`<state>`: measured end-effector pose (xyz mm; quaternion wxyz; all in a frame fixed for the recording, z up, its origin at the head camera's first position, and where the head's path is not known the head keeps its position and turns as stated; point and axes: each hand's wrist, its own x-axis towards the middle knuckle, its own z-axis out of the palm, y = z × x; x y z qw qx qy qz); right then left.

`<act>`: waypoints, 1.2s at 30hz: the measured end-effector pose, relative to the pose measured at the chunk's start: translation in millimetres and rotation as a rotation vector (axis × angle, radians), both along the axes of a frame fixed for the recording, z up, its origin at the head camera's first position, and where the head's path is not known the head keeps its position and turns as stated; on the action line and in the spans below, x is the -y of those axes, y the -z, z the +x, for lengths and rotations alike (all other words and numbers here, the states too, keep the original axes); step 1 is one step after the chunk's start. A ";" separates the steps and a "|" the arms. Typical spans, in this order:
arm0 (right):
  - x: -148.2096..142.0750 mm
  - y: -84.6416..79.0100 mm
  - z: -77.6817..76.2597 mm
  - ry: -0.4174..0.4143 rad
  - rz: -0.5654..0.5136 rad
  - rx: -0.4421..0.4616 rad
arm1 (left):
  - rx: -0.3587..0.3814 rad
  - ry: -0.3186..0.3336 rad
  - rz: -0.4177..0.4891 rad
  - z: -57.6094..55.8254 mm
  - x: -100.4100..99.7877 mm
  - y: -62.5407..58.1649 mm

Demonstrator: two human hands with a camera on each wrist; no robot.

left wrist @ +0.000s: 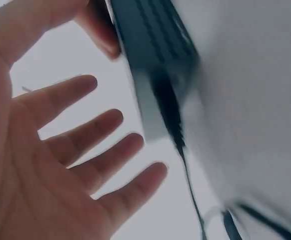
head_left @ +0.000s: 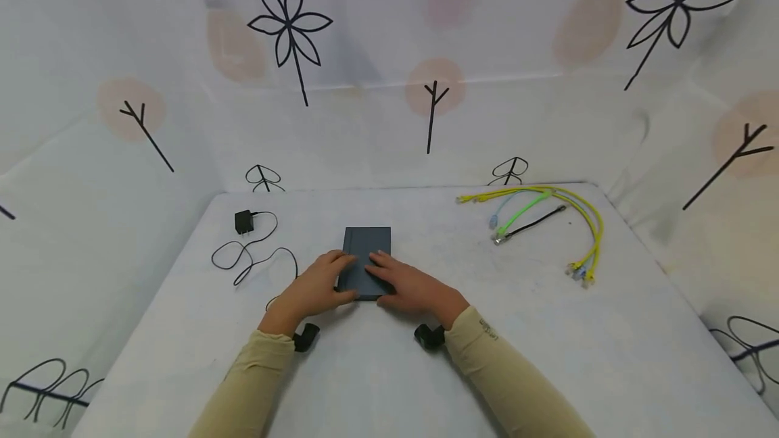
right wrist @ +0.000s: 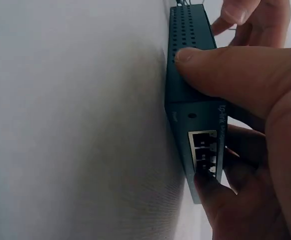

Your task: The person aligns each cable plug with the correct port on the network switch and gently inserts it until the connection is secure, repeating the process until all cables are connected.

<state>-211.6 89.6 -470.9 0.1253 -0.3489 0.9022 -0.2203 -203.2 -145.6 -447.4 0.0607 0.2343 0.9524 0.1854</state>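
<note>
- I see the dark box (head_left: 368, 240) on the tabletop (head_left: 365, 384), between both hands.
- My left view shows the left hand (head_left: 315, 286) with its grip wide, fingers straight and spread beside the dark box.
- I read the right hand (head_left: 415, 286) as holding the dark box, thumb on its vented side, a fingertip at the ports (right wrist: 203, 150).
- A black plug (left wrist: 168, 107) sits in the box's left end.
- Far right, I see yellow cables (head_left: 599, 225).

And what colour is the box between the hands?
The box is dark blue-grey; it shows best in the head view.
</note>
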 end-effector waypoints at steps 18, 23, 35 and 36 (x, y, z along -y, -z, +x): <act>4.2 0.8 -11.3 -0.030 -0.037 -0.068 | 0.058 0.008 -0.082 -10.1 -24.6 2.7; 5.8 1.8 -15.8 -0.054 -0.047 -0.089 | 0.077 -0.004 -0.106 -17.0 -30.1 7.5; -3.3 -2.6 -15.4 -0.034 -0.045 -0.111 | 0.087 -0.022 -0.113 -21.1 -37.4 8.3; -4.4 -2.8 -15.1 -0.029 -0.049 -0.110 | 0.083 -0.030 -0.118 -21.0 -38.4 8.6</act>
